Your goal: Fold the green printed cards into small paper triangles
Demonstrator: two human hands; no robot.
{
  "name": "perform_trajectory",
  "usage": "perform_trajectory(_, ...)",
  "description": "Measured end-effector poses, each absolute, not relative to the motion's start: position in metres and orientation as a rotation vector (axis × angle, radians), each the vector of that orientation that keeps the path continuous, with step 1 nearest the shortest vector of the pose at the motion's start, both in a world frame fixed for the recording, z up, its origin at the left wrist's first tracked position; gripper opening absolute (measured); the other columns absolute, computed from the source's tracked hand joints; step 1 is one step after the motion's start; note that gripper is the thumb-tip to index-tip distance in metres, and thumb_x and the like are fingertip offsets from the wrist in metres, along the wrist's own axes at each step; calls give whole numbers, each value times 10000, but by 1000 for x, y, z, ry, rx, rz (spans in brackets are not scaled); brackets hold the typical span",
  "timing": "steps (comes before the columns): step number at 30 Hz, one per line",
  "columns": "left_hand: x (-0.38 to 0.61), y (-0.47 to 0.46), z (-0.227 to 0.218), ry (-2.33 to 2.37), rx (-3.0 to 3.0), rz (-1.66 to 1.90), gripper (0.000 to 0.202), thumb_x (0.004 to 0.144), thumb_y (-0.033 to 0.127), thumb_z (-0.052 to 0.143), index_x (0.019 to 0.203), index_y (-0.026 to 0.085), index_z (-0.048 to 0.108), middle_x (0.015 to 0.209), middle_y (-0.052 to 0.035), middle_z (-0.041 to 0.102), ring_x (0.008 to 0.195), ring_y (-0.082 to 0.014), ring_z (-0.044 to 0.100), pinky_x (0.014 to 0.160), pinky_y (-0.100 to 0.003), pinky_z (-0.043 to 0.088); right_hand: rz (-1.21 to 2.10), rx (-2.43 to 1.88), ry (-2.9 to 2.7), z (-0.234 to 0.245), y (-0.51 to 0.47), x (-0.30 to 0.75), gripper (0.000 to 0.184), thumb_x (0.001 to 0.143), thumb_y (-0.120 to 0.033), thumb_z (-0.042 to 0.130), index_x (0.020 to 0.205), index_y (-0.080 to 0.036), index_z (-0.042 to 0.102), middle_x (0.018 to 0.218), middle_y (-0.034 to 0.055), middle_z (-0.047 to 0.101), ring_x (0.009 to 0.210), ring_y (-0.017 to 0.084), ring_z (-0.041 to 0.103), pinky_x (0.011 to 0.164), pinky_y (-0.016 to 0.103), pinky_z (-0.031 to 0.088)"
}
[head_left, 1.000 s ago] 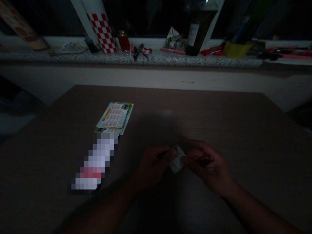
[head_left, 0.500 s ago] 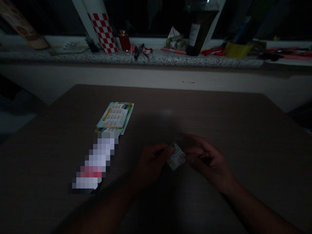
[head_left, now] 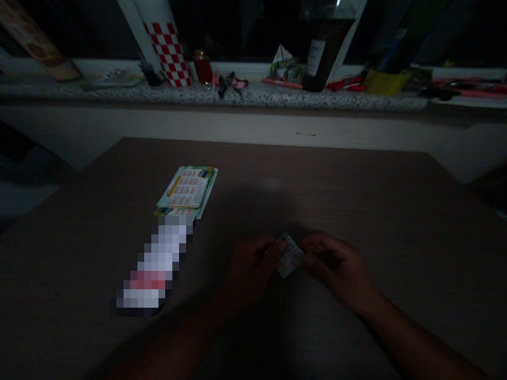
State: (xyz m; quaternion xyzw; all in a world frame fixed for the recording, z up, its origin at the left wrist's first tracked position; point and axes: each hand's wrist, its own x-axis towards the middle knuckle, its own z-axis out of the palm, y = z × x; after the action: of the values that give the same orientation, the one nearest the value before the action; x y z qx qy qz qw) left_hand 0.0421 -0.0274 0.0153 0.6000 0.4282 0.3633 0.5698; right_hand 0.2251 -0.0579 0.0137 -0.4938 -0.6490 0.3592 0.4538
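Observation:
A small folded piece of printed paper (head_left: 291, 258) is held above the table, between both hands. My left hand (head_left: 253, 266) pinches its left side, thumb on top. My right hand (head_left: 336, 264) is closed at its right corner, thumb and forefinger pinching the edge. Dim light hides the finer folds. To the left on the table lies a stack of printed calendar sheets (head_left: 186, 187), white and green with orange number grids. Just below the stack, touching or overlapping it, is a blurred-out bright screen-like object (head_left: 158, 264).
Beyond the brown table (head_left: 336, 179) runs a speckled stone windowsill (head_left: 253, 97). It bears a red-and-white checked tube (head_left: 170, 55), a red jar (head_left: 203, 68), a dark labelled bottle (head_left: 317, 58), a folded paper shape (head_left: 282, 62), a pink pen (head_left: 283, 83) and a yellow holder (head_left: 386, 82).
My right hand's fingers have drawn down and closed in at the paper's right corner. The paper has turned and shifted slightly. My left hand keeps its pinch.

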Motion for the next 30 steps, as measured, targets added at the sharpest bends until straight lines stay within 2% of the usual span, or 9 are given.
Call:
perform_trajectory(3, 43, -30, 16, 984, 1571, 889, 288, 904, 340, 535, 725, 140, 637, 661, 10, 565, 631, -101, 522, 593, -203, 392, 959, -1241, -1550, 11, -57, 222, 98, 807, -274, 684, 826, -203, 619, 688, -22, 628, 621, 111, 580, 573, 205, 473)
perform_trajectory(6, 43, -31, 17, 955, 1645, 899, 271, 916, 323, 526, 760, 141, 653, 707, -1, 598, 674, -108, 554, 628, -204, 402, 1067, -1258, -1532, 10, -57, 220, 122, 837, -311, 658, 837, -189, 645, 698, -5, 653, 617, 116, 585, 566, 216, 463)
perform_trajectory(10, 43, -30, 17, 908, 1546, 882, 275, 905, 329, 541, 745, 138, 658, 688, -2, 599, 662, -111, 556, 615, -203, 406, 1125, -1232, -1528, 12, -57, 220, 256, 866, -346, 618, 688, -172, 676, 625, 9, 662, 564, 113, 576, 533, 221, 445)
perform_trajectory(18, 44, -27, 16, 897, 1250, 785, 332, 840, 445, 595, 736, 139, 672, 644, 0, 595, 608, -121, 524, 577, -219, 403, 1188, -1179, -1475, 11, -55, 226, 311, 848, -437, 625, 696, -176, 699, 601, 10, 649, 541, 128, 572, 515, 236, 465)
perform_trajectory(21, 44, -25, 15, 926, 1172, 774, 350, 803, 475, 627, 717, 138, 667, 633, 4, 586, 598, -116, 506, 574, -219, 393, 1181, -1124, -1388, 4, -52, 231, 343, 919, -457, 510, 847, -195, 720, 731, 36, 700, 665, 161, 637, 611, 269, 517)
perform_trajectory(24, 45, -22, 12, 891, 1122, 749, 341, 792, 468, 637, 713, 137, 653, 643, 9, 574, 602, -110, 493, 584, -218, 390, 1133, -1135, -1389, -2, -50, 234, 223, 898, -338, 585, 1084, -250, 670, 962, 45, 723, 866, 178, 672, 762, 290, 538)
perform_trajectory(26, 46, -22, 10, 846, 1140, 727, 330, 816, 458, 607, 739, 140, 647, 659, 11, 566, 614, -113, 495, 594, -221, 393, 1101, -1106, -1483, -3, -49, 233, 321, 868, -253, 627, 1188, -278, 614, 1086, 53, 697, 963, 185, 663, 820, 300, 533)
perform_trajectory(28, 46, -23, 9, 827, 1230, 702, 313, 865, 436, 545, 811, 146, 650, 710, -1, 581, 656, -131, 523, 624, -236, 409, 1077, -1024, -1601, -1, -48, 230, 331, 868, -210, 611, 1192, -280, 610, 1149, 64, 667, 1042, 197, 638, 875, 325, 518)
perform_trajectory(30, 46, -25, 11, 853, 1434, 706, 294, 913, 399, 477, 901, 161, 649, 805, -26, 610, 753, -162, 560, 692, -264, 429, 1047, -959, -1670, 2, -48, 228, 241, 880, -208, 587, 1107, -261, 647, 1143, 74, 658, 1073, 209, 621, 913, 356, 502)
